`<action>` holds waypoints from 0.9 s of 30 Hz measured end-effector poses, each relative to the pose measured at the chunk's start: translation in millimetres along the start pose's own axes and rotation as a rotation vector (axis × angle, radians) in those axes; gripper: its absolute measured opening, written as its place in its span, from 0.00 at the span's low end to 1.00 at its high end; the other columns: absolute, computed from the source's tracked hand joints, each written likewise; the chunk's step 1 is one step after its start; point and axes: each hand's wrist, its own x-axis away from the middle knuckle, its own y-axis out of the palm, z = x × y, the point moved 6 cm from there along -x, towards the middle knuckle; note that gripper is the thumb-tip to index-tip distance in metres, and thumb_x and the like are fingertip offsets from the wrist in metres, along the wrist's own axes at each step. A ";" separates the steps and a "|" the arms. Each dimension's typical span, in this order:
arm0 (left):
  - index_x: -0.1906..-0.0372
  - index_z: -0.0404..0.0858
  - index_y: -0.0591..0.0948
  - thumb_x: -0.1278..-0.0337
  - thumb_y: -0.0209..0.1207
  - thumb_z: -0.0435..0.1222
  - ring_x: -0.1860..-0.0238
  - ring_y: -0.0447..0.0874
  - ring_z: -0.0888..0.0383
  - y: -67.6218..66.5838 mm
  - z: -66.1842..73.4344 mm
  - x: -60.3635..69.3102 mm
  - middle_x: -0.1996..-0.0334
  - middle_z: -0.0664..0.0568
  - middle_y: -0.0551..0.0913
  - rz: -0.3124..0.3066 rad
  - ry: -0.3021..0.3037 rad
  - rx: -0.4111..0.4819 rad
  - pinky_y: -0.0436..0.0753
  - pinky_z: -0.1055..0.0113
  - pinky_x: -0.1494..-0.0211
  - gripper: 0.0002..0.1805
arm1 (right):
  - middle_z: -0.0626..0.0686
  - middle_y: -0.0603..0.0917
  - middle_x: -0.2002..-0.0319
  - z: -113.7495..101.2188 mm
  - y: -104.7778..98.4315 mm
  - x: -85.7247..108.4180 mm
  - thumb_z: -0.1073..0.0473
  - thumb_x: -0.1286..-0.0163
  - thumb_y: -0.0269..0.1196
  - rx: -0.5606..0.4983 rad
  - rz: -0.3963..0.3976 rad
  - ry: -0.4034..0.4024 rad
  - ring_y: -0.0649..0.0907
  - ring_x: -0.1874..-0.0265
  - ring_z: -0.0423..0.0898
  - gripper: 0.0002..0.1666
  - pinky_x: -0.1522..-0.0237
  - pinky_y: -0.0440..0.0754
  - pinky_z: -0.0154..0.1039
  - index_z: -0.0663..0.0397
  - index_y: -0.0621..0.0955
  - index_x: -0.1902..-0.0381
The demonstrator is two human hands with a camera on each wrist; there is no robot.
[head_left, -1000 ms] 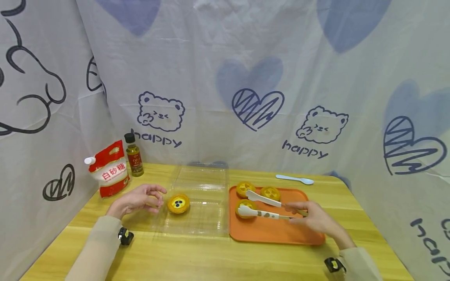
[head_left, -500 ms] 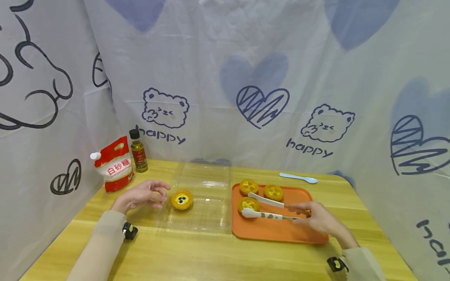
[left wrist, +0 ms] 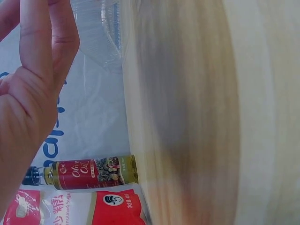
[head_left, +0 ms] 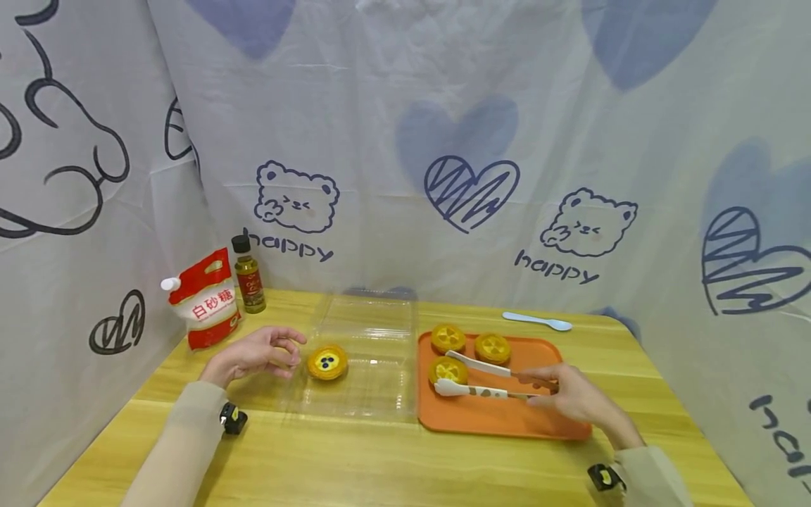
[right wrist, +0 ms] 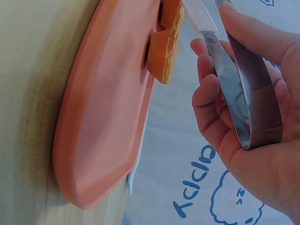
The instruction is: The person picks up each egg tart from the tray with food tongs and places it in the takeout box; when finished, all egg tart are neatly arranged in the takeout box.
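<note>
My right hand (head_left: 570, 394) grips metal tongs (right wrist: 253, 89) with white tips, fingers on one arm and thumb on the other. In the head view the spread tips lie either side of the nearest egg tart (head_left: 448, 370) on the orange tray (head_left: 507, 421); whether they touch it I cannot tell. Two more tarts, one back left (head_left: 448, 339) and one back right (head_left: 492, 349), sit behind it. My left hand (head_left: 262, 352), fingers loosely bent and holding nothing, hovers by the left side of a clear plastic box (head_left: 374, 394). Inside that box is a tart with dark berries (head_left: 327, 362).
A bag of white sugar (head_left: 205, 303) and an olive oil bottle (head_left: 250, 278) stand at the back left. Behind the tray lies a pale blue spoon (head_left: 537, 322). The box's lid (head_left: 367, 317) is folded back towards the patterned curtain (head_left: 380, 84).
The head view shifted slightly, so everything sits a little further right than a second ago. Both hands and the tongs hold nearly the same place over the table.
</note>
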 end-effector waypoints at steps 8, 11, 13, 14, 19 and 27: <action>0.35 0.21 0.59 0.43 0.59 0.24 0.64 0.82 0.56 -1.2 -2.3 -0.8 0.64 0.49 0.79 0.004 -0.006 -0.003 0.88 0.61 0.56 0.32 | 0.56 0.84 0.45 0.6 0.9 0.0 0.56 0.37 0.68 -0.001 0.015 0.018 0.80 0.44 0.60 0.26 0.46 0.81 0.57 0.55 0.80 0.41; 0.35 0.21 0.59 0.43 0.59 0.24 0.64 0.82 0.56 -1.5 -3.4 -1.0 0.64 0.49 0.79 0.008 -0.010 0.004 0.88 0.61 0.56 0.32 | 0.56 0.84 0.46 1.4 0.8 0.8 0.55 0.37 0.68 0.000 0.025 0.018 0.80 0.44 0.59 0.26 0.47 0.82 0.55 0.54 0.81 0.41; 0.35 0.21 0.59 0.42 0.59 0.24 0.63 0.82 0.56 -1.4 -3.4 -0.9 0.63 0.49 0.79 0.005 -0.007 0.004 0.88 0.60 0.56 0.32 | 0.56 0.84 0.45 1.8 1.0 2.0 0.55 0.36 0.67 -0.012 0.026 0.013 0.80 0.43 0.59 0.26 0.45 0.81 0.55 0.54 0.80 0.40; 0.35 0.22 0.60 0.42 0.59 0.24 0.63 0.82 0.56 -1.6 -3.5 -0.7 0.63 0.49 0.79 0.008 -0.011 0.010 0.88 0.60 0.56 0.32 | 0.57 0.84 0.44 1.7 1.0 2.8 0.54 0.35 0.67 -0.020 0.024 0.005 0.80 0.43 0.60 0.27 0.45 0.81 0.55 0.56 0.79 0.40; 0.35 0.22 0.59 0.41 0.59 0.25 0.63 0.83 0.56 -1.7 -3.3 -0.5 0.63 0.49 0.79 0.006 -0.005 0.008 0.88 0.60 0.55 0.32 | 0.61 0.82 0.43 1.4 -0.9 5.7 0.52 0.33 0.65 -0.079 0.030 -0.007 0.77 0.40 0.64 0.28 0.41 0.79 0.56 0.57 0.78 0.38; 0.35 0.22 0.59 0.41 0.59 0.25 0.63 0.82 0.56 -2.4 -4.3 -2.0 0.63 0.49 0.79 0.007 -0.002 0.003 0.88 0.59 0.55 0.32 | 0.59 0.81 0.41 -0.6 -5.2 2.5 0.49 0.33 0.65 -0.110 0.052 -0.014 0.76 0.38 0.62 0.28 0.41 0.79 0.54 0.49 0.78 0.37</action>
